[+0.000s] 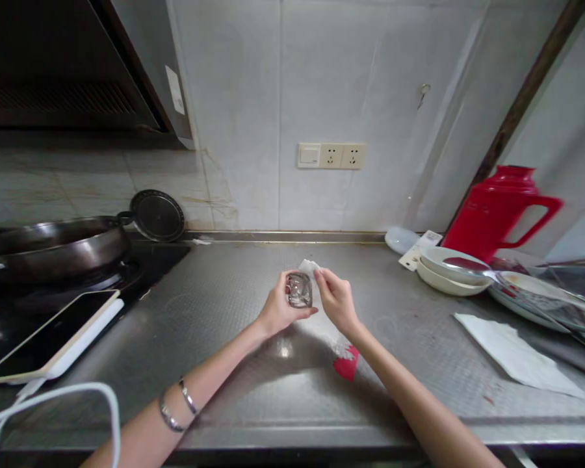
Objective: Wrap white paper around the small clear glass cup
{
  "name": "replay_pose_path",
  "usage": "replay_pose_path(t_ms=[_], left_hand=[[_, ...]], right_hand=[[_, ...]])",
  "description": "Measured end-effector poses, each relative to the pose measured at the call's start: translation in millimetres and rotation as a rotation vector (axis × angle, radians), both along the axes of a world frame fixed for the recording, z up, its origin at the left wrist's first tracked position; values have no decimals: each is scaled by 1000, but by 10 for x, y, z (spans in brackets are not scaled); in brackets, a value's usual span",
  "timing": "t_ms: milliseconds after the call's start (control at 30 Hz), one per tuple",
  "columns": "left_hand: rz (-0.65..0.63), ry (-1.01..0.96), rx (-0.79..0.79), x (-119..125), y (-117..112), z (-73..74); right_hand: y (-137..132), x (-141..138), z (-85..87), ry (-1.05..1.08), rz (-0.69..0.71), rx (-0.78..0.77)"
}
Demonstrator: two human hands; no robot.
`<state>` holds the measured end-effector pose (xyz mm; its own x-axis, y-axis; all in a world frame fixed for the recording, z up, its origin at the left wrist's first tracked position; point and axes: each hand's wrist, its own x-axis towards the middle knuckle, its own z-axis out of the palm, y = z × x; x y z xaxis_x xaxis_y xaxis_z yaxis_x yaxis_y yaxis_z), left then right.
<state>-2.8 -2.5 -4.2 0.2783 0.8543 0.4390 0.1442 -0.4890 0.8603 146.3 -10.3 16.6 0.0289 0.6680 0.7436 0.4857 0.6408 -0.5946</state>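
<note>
My left hand (pixel 277 307) is wrapped round a small clear glass (pixel 299 290), held tilted above the steel counter (pixel 234 305). My right hand (pixel 335 298) pinches a small white piece of paper tissue (pixel 308 266) at the glass's upper rim. Two thin bracelets ring my left wrist (pixel 175 406). A small red object (pixel 346 364) lies on the counter under my right forearm, partly hidden.
A dark wok (pixel 53 244) sits on the stove at left, with a round lid (pixel 156 215) against the wall. A phone (pixel 49 335) and white cable (pixel 78 393) lie near the front left. Stacked bowls (pixel 451 270), plates, a red thermos jug (pixel 500 211) and a white paper napkin (pixel 514 354) are on the right.
</note>
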Motion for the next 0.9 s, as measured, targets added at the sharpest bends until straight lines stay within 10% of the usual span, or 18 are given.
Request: replay_pose_path(t_ms=[233, 467, 900], left_hand=[[104, -80, -27, -5, 158, -128], [110, 80, 47, -22, 51, 18], [28, 176, 94, 15, -31, 1]], right_hand=[[-94, -15, 32, -135, 101, 169], [-1, 92, 66, 18, -85, 110], [-85, 33, 83, -226, 240, 84]])
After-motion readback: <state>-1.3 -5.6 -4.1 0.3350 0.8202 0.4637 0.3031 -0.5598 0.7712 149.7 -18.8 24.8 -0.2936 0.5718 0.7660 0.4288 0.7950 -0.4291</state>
